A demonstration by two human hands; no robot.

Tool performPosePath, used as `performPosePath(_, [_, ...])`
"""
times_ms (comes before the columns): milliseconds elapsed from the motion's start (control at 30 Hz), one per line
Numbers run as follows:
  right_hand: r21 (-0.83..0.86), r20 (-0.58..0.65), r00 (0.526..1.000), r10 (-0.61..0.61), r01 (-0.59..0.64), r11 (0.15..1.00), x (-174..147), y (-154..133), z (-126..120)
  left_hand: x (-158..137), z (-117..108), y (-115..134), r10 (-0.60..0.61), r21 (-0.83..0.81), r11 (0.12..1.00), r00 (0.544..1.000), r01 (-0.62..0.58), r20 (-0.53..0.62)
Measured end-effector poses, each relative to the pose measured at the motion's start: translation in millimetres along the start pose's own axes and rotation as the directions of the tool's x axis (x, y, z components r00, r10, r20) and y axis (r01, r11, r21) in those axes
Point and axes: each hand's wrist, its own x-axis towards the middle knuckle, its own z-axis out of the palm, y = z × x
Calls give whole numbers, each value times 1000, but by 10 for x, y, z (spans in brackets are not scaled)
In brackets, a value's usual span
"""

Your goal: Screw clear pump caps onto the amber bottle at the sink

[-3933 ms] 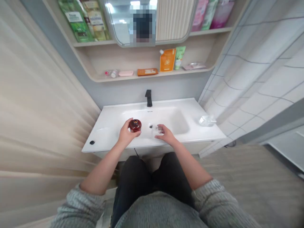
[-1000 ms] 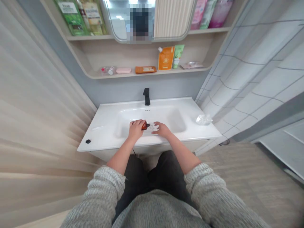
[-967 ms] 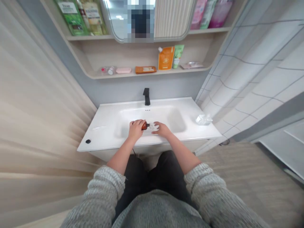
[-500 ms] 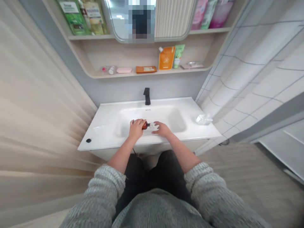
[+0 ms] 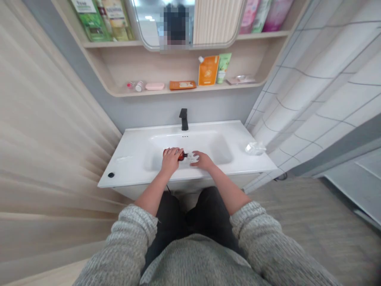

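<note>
My left hand (image 5: 170,159) is wrapped over a reddish-brown bottle (image 5: 181,155), which lies tilted on its side above the basin. The bottle's dark neck points right. Just past that neck is a small clear container (image 5: 192,158), its opening turned toward the bottle. My right hand (image 5: 203,161) curls its fingers around this clear container. The two vessels are very close; whether they touch I cannot tell. Any liquid passing between them is too small to make out. Both hands are over the front part of the white sink (image 5: 217,149).
A black faucet (image 5: 184,120) rises behind the basin. On the counter are a round black cap (image 5: 111,175) at left and a clear plastic item (image 5: 255,148) at right. Above, a shelf (image 5: 137,93) carries an orange pouch (image 5: 208,71), a green tube (image 5: 223,69) and small items.
Both hands keep nearly the same place and grip, with the bottle still tipped toward the clear container. The whole view has shifted slightly.
</note>
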Motion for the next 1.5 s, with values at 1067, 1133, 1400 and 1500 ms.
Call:
performPosePath(1067, [2, -7, 1000, 8, -8, 1000, -18, -42, -9, -31, 16, 34, 39, 112, 993, 999, -35, -30])
performPosePath(1133, [10, -7, 1000, 6, -6, 1000, -19, -44, -11, -31, 16, 35, 38, 111, 993, 999, -35, -30])
performPosePath(1400, [7, -4, 1000, 11, -11, 1000, -23, -54, -18, -31, 16, 32, 24, 114, 993, 1000, -22, -17])
performPosePath(1500, [8, -15, 1000, 9, -9, 1000, -20, -49, -9, -29, 8, 37, 15, 106, 994, 1000, -14, -9])
